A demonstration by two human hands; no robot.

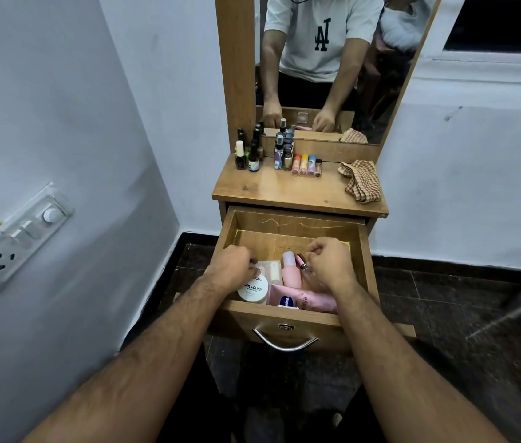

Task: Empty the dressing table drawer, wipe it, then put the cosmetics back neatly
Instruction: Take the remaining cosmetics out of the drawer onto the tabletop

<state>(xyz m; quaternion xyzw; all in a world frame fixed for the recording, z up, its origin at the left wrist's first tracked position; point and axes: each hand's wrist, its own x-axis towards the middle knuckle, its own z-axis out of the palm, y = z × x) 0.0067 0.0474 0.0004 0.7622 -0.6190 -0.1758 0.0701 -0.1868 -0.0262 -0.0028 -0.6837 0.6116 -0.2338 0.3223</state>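
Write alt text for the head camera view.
Both hands, left hand and right hand, reach into an open wooden drawer holding a round white nail-polish-remover tub and a pink bottle. Small bottles and a checked cloth sit on the wooden tabletop above.

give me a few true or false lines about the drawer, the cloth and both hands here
1. The drawer is pulled open. True.
2. The checked cloth lies inside the drawer. False: it lies on the table top, at the right.
3. Both the left hand and the right hand are inside the drawer. True.
4. The drawer is empty. False: a white nail polish jar, a pink bottle and a pink tube lie in it.
5. Small bottles stand on the table top. True.
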